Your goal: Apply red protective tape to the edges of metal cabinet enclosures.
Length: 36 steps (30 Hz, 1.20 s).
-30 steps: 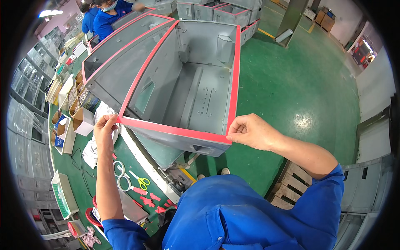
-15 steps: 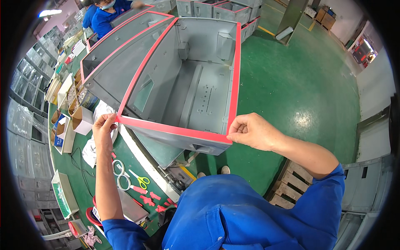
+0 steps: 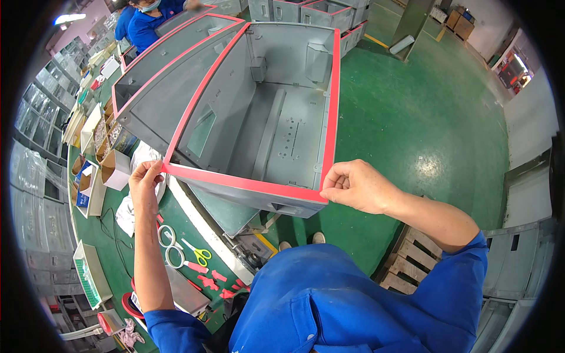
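Note:
An open grey metal cabinet shell lies in front of me, its rim lined with red tape. My left hand pinches the tape's end at the near left corner. At the near right corner, my right hand has thumb and fingertips closed on the other end. Between them the strip runs straight along the near edge; whether its whole length sticks down, I cannot tell. Inside the shell are a long raised rib, brackets and a floor panel with small holes.
Left of it stands another taped cabinet shell. On the green bench are scissors, tape rolls, red tape scraps, a white cloth and cardboard bins. A co-worker stands far left. A wooden pallet lies at right.
Both hands stay at the near corners with their pinch unchanged. The view has shifted very slightly, and the cabinet shell sits a touch higher in it.

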### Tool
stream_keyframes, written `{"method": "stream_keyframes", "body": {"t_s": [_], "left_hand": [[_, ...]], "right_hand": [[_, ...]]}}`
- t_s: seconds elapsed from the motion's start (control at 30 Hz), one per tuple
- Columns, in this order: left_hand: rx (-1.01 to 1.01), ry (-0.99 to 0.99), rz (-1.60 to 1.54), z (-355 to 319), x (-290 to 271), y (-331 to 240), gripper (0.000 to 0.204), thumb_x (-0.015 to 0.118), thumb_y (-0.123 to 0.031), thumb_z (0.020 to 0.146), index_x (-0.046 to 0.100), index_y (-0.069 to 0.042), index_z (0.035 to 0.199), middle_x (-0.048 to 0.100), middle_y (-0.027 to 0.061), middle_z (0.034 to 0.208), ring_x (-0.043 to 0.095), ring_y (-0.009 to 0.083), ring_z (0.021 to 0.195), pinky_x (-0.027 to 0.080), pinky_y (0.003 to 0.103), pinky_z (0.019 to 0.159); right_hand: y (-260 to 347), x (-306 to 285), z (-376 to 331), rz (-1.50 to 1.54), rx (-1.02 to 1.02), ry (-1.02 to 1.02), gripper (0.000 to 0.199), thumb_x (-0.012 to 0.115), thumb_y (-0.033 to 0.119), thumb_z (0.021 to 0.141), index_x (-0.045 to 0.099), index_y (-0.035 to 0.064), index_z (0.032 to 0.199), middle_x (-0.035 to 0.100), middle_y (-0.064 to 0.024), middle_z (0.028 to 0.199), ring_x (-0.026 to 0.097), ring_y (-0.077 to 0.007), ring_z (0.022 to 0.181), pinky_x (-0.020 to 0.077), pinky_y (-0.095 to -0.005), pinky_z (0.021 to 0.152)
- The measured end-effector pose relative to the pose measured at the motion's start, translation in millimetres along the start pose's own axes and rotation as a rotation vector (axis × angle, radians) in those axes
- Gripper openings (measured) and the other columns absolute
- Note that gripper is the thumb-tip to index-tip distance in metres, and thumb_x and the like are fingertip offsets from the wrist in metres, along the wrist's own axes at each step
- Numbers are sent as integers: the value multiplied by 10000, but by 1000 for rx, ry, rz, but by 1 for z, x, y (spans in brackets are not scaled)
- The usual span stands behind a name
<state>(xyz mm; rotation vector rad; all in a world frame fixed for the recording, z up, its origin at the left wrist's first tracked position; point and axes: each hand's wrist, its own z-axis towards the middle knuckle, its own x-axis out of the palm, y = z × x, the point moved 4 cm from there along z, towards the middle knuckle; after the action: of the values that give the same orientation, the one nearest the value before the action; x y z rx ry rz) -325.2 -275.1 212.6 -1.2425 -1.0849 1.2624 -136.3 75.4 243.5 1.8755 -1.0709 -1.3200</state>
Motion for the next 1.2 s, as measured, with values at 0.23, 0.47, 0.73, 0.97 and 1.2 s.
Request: {"method": "stream_keyframes", "body": {"t_s": [0.23,0.47,0.73,0.97,1.2], "left_hand": [[-3,-12,0,-1,2,-2,103,622,-130,769,600,-37,731,571,0,681,467,60,595,379,189,571],[-5,-7,2,1,0,0,104,626,-134,767,599,-48,715,570,-9,672,461,53,583,374,185,563],[-15,1,46,2,-1,-2,105,624,-138,762,598,-47,717,561,-10,663,457,54,584,367,187,560],[-17,20,57,4,1,-4,116,632,-146,755,596,-41,719,560,-10,661,451,51,583,352,188,551],[-21,31,66,5,3,-4,115,636,-145,749,600,-38,731,577,1,682,485,54,609,362,192,552]], "right_hand": [[0,0,-1,-5,-11,-5,116,616,108,777,576,1,758,575,-18,682,513,-59,605,419,-213,538],[0,1,-3,-32,-39,-47,127,616,120,765,569,1,758,578,-32,676,530,-85,607,433,-233,556],[-9,6,-18,91,-146,-176,158,583,58,776,478,16,885,541,-56,759,544,-129,641,446,-266,573],[-7,13,-41,-234,-615,-525,155,567,-23,735,544,22,881,526,-95,887,564,-229,739,476,-313,627],[-6,23,-40,-511,-891,-676,234,580,-39,660,569,-20,893,552,-112,918,561,-257,792,468,-334,672]]}}
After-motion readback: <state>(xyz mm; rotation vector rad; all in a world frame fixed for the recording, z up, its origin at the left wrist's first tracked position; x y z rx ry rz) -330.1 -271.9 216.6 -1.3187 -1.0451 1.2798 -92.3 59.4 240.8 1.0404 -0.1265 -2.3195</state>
